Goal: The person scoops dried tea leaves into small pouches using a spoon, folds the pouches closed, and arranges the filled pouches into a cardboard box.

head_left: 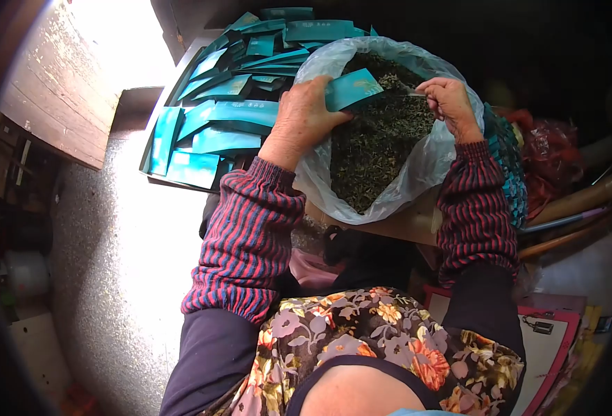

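Observation:
My left hand [304,114] is closed around a teal paper packet [354,90], which is tilted over the bag with its end toward my right hand. Below it lies a mass of dark dried tea leaves [382,135] inside a clear plastic bag [313,184] with its mouth spread wide. My right hand [450,104], above the right side of the leaves, is pinched on the thin pale handle of what looks like a small spoon [415,91]. The spoon's far end, near the packet's opening, blends into the leaves.
A tray [154,178] of many teal packets [240,111] stands at the left. Right of the bag lie a heap of small teal pieces [512,173] and red plastic bags [552,149]. A pink-edged clipboard [545,353] is low at right; a wooden panel [63,90] stands far left.

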`<control>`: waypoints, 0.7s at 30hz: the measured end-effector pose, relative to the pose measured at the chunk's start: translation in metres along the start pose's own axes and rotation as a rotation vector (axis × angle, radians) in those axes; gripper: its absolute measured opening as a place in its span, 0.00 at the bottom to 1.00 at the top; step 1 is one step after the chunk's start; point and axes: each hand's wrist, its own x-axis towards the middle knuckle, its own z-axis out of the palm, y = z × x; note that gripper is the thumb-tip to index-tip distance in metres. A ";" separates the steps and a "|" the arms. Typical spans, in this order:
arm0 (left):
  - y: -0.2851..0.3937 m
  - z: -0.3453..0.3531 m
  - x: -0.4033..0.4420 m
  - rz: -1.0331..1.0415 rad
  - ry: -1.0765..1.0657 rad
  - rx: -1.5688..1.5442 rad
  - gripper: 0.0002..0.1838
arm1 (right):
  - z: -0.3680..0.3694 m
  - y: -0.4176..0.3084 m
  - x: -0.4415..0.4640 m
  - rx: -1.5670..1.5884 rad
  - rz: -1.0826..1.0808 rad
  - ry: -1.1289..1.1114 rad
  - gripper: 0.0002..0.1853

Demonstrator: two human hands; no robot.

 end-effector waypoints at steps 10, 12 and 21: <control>0.000 0.003 -0.001 0.025 -0.021 0.001 0.32 | 0.037 -0.020 -0.009 -0.132 -0.241 -0.063 0.10; 0.000 0.004 -0.002 0.028 -0.022 -0.013 0.32 | 0.046 -0.020 -0.010 -0.230 -0.337 -0.077 0.09; -0.001 0.006 -0.001 0.037 -0.013 -0.048 0.32 | 0.054 -0.031 -0.034 -0.552 -0.678 0.126 0.06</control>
